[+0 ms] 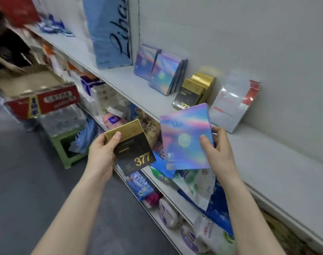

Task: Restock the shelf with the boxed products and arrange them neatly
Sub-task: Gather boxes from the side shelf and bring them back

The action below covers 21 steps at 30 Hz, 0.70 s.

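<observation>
The white shelf [267, 162] runs from 10 o'clock to 4 o'clock, with iridescent boxes [164, 74] and gold-and-black boxes [195, 91] standing along its back. The right hand [217, 150] grips an iridescent box [186, 140] by its 4 o'clock edge — thumb on the face. The left hand [102, 151] pinches a gold-and-black "377" box [131, 146] at its 9 o'clock side — just off the shelf's front edge.

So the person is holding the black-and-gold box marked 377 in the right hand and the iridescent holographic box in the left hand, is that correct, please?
Not quite: the hands are swapped. In the head view, the black-and-gold box marked 377 is in the left hand, and the iridescent holographic box is in the right hand. Both are held in front of the white shelf, not yet placed.
</observation>
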### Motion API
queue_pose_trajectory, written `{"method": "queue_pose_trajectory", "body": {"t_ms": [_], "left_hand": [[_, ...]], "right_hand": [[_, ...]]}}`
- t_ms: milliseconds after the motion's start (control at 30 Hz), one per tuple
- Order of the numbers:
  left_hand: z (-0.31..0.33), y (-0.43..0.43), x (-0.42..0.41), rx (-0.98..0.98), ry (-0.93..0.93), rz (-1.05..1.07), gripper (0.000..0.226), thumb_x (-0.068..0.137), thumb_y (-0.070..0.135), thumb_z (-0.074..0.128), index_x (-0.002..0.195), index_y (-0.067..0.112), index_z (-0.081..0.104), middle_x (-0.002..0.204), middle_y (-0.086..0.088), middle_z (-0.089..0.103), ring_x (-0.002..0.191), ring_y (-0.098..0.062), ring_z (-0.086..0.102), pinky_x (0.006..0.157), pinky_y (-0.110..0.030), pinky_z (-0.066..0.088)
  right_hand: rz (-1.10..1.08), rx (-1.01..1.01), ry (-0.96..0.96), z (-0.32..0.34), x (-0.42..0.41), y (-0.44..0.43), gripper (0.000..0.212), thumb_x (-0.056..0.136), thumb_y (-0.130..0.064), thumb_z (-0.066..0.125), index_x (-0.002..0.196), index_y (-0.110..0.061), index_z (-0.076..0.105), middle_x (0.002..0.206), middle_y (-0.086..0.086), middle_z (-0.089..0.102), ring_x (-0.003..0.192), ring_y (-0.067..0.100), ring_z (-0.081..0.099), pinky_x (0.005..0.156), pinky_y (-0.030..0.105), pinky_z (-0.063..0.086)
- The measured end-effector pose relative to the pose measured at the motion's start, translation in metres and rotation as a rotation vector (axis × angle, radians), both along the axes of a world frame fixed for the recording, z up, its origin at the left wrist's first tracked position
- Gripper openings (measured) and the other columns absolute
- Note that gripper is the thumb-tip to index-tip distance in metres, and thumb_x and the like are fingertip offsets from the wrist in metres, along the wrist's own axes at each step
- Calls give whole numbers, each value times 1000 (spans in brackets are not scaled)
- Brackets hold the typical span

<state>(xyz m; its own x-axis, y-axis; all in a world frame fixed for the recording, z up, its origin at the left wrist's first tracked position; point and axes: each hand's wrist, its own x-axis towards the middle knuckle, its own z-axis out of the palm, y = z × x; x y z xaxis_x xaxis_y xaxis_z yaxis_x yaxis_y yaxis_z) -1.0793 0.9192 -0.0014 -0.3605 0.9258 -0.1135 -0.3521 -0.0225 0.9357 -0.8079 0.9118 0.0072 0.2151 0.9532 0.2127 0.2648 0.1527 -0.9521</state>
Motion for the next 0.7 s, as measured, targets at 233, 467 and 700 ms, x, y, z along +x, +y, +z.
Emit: {"method": "queue_pose_trajectory", "body": {"t_ms": [233,467,700], "left_hand": [[6,87,-48,9,-14,14,8,96,15,55,100,13,61,72,5,72,64,-6,68,49,-19,52],[2,195,-124,-2,17,-85,22,95,18,57,114,8,60,105,-10,69,80,-13,68,65,-29,58],[14,291,-220,-19,44,-161,20,94,21,58,111,11,61,101,-7,72,80,-14,71,57,-25,56]], "right_hand": [[-1,46,15,6,-61,110,18,91,-38,56,106,-29,51,100,-7,65,94,16,65,82,48,54],[-137,134,63,6,-130,213,16,90,-46,58,101,-35,53,103,0,68,95,22,68,82,54,56],[-331,214,121,12,-221,328,19,91,-21,63,103,-30,50,106,0,63,100,16,61,95,46,50]]}}
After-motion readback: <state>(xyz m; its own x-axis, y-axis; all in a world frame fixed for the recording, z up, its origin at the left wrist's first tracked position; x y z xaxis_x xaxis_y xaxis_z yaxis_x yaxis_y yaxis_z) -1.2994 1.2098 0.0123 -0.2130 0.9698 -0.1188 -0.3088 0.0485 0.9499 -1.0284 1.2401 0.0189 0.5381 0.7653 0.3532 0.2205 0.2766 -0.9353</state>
